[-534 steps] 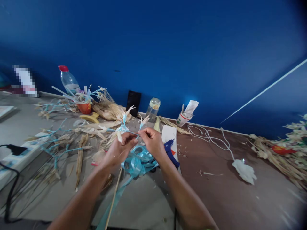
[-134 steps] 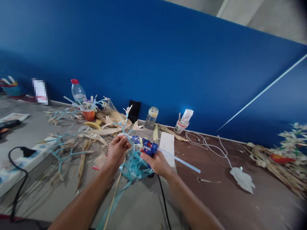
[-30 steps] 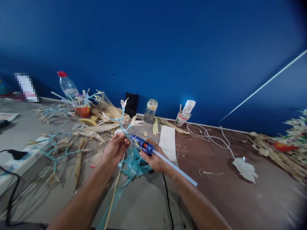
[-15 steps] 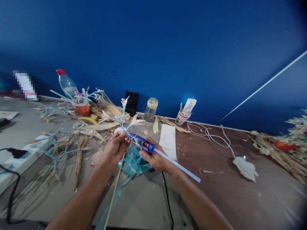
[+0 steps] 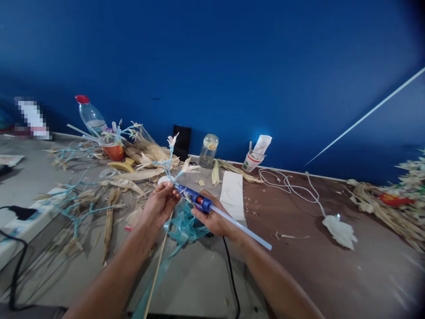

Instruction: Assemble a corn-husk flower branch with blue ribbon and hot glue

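Note:
My left hand (image 5: 160, 204) is closed round the stem of a small blue-wrapped twig with pale husk flowers (image 5: 171, 159), held upright. My right hand (image 5: 212, 219) grips a blue glue gun (image 5: 194, 199); its nozzle points left at the twig's stem just by my left fingers. A clear glue stick (image 5: 242, 227) juts out of the gun's back toward the right. Under both hands lies a tangle of light blue ribbon (image 5: 182, 226), and a thin wooden stick (image 5: 156, 274) runs down toward me.
Dried husks and blue-wrapped twigs (image 5: 86, 197) litter the table's left. Along the blue wall stand a red-capped bottle (image 5: 89, 116), an orange cup (image 5: 114, 151), a black phone (image 5: 182, 141), a glass jar (image 5: 208, 150) and a paper cup (image 5: 252, 161). A white cable (image 5: 292, 190) and a husk pile (image 5: 395, 208) lie right.
The glue gun was picked up in my right hand after both hands had been working the twig. Over the last second its nozzle has stayed at the stem; the hands have barely shifted.

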Action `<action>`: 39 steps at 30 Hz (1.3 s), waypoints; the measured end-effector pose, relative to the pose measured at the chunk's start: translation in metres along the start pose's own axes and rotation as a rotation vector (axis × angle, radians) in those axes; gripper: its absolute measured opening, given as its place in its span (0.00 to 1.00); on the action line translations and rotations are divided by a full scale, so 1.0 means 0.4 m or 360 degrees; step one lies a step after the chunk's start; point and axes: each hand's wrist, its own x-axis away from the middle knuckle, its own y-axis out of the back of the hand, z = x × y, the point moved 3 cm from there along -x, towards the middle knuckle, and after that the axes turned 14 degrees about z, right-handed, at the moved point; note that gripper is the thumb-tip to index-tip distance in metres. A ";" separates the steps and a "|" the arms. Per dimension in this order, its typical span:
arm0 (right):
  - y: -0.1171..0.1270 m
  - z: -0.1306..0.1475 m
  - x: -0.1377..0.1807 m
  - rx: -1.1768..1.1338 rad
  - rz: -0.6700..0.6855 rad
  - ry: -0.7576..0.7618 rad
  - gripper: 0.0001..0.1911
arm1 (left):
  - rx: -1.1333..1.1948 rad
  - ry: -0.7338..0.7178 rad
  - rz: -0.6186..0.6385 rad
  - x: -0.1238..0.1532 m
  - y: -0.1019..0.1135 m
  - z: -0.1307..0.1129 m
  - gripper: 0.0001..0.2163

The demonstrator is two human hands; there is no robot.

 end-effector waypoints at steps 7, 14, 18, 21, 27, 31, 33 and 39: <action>-0.001 0.000 -0.003 -0.0013 0.0012 -0.0019 0.05 | -0.0005 -0.0013 -0.0007 -0.003 0.004 0.002 0.06; 0.033 0.006 0.009 0.0063 0.0040 -0.0061 0.04 | 0.0025 -0.0079 -0.0006 -0.004 0.001 -0.006 0.06; 0.081 -0.025 0.022 0.0282 -0.0109 -0.0149 0.04 | 0.0044 -0.0094 -0.0016 -0.007 0.006 -0.007 0.05; 0.109 -0.065 0.037 0.0564 -0.0177 -0.0323 0.04 | 0.0035 -0.0110 -0.0017 -0.011 0.014 -0.003 0.06; 0.120 -0.129 0.084 0.1027 0.0034 -0.0875 0.09 | -0.0039 -0.0135 0.0002 -0.009 0.007 -0.002 0.07; 0.104 -0.155 0.100 0.1278 0.0126 -0.1020 0.12 | -0.0119 -0.0146 0.0018 -0.003 -0.003 -0.003 0.06; 0.097 -0.167 0.102 0.1325 0.0130 -0.1079 0.14 | -0.0146 -0.0142 0.0025 -0.001 -0.006 -0.003 0.06; 0.089 -0.200 0.112 0.1222 0.0132 -0.1105 0.15 | -0.0135 -0.0128 0.0022 0.003 -0.014 -0.002 0.07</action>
